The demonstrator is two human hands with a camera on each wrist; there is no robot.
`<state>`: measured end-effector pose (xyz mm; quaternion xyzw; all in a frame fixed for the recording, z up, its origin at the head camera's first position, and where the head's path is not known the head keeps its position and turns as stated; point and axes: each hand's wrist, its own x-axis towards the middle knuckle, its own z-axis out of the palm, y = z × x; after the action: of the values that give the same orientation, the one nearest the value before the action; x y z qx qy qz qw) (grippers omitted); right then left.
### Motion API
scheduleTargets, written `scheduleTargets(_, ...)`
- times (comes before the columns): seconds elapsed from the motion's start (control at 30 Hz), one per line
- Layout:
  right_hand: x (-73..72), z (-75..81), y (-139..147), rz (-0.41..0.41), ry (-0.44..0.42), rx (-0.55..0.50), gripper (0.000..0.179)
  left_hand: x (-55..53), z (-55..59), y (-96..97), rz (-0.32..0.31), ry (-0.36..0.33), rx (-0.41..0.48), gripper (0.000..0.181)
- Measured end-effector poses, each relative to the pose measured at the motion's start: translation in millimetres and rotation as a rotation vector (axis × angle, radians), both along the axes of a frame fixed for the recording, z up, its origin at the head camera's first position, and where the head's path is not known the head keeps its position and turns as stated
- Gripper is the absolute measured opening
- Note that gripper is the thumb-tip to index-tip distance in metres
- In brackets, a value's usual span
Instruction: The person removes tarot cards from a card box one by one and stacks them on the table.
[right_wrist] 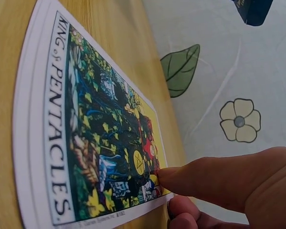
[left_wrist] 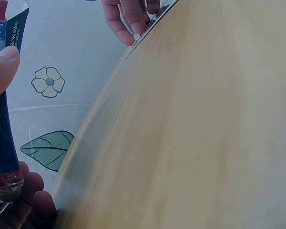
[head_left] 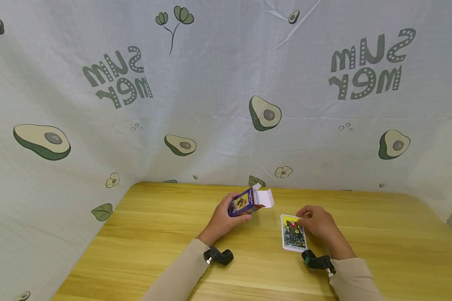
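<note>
Box, card, printed: one. The box [head_left: 241, 204] is held in the left hand [head_left: 223, 220], tilted, its end with the raised white flap [head_left: 265, 198] turned toward the right; contents not visible.

Cards, illustrated: one stack [head_left: 293, 237], face up on the wood-grained surface [head_left: 256, 261], to the right of the box and apart from it. Top card lettered "King of Pentacles"; several edges show beneath, number not countable.

Hands: two. Left: fingers wrapped about the box body, thumb along one side. Right hand [head_left: 319, 222]: fingers drawn nearly together in a pinch at the stack's far right corner, thumb on the printed face, the rest curled at the edge; how many cards they have hold of cannot be told.

Wrist devices, black: two, one on the left wrist [head_left: 220, 256], one on the right wrist [head_left: 317, 261]. Sleeves, beige [head_left: 184, 269]: two.

Cloth, pale, printed [head_left: 218, 83]: behind the surface; two mirrored "summer" motifs.

Step in hand, as judged: gripping the stack by its corner while the box is held to one side. A next move would seem to call for a firmer, squared grip on the cards, with the box kept steady.
</note>
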<state>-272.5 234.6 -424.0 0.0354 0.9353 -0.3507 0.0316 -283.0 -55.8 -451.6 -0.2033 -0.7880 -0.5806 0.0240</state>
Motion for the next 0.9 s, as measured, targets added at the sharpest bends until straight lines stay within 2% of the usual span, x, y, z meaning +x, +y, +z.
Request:
scheduleTargets(0.1,-0.4,0.0,0.1,0.004,0.002,0.011,0.026,-9.5,-13.3,0.1,0.006,0.000,-0.006,0.065)
scheduleTargets(0.9,-1.5,-0.8,0.1,0.011,0.010,-0.007,0.025,-12.2,-15.9,0.8,0.003,0.005,-0.005,0.064)
